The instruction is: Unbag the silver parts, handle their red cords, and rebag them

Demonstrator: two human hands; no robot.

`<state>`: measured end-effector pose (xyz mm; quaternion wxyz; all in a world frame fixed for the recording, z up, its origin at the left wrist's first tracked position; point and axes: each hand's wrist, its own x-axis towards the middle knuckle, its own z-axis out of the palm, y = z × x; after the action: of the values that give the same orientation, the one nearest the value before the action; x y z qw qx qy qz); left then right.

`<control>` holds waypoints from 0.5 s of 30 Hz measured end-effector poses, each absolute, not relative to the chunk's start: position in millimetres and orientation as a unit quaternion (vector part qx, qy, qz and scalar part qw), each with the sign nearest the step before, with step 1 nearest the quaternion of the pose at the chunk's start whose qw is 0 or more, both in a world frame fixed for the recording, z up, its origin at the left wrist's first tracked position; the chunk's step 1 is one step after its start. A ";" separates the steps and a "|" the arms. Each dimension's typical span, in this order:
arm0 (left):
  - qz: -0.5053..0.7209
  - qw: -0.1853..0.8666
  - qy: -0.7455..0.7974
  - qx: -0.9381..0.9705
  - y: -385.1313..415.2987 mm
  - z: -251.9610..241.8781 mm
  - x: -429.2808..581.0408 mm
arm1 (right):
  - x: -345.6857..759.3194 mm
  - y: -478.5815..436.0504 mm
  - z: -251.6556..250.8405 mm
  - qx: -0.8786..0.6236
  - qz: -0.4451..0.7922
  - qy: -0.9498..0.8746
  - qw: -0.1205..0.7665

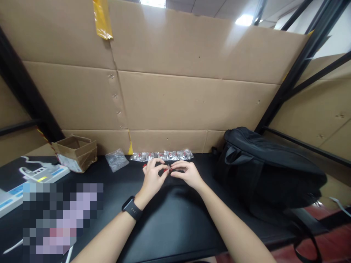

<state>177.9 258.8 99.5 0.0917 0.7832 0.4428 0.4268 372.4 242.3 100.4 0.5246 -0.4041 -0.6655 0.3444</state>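
Note:
Both hands meet above the middle of the black table, fingertips pinched around a small red and silvery piece (169,168) whose kind I cannot make out. My left hand (154,174), with a black watch on its wrist, closes on the piece from the left. From the right, my right hand (189,174) pinches it between thumb and fingers. Another bit of red (144,166) shows at the left hand's outer side. Just behind the hands lies a row of clear plastic packets (179,155) with silvery and red parts inside; the left fingers partly cover the row.
An open cardboard box (78,153) and a crumpled clear bag (117,160) are at the back left. A white power strip (59,172) with cables lies far left, near a blurred-out patch. On the right stands a large black bag (270,171). Cardboard panels (170,102) close off the back.

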 end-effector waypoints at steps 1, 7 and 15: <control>0.427 0.090 0.443 0.783 258.3 99.6 178.2 | 374.7 242.3 100.9 -0.416 0.331 -0.670 0.518; 0.427 0.065 0.433 0.791 253.8 99.9 180.0 | 377.3 242.5 97.6 -0.439 0.298 -0.692 0.489; 0.412 0.066 0.413 0.810 255.7 96.8 179.5 | 373.5 239.9 99.6 -0.452 0.292 -0.697 0.474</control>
<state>179.5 255.7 96.8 0.0663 0.8099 0.4127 0.4115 373.5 239.9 99.6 0.4739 -0.4515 -0.6974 0.2917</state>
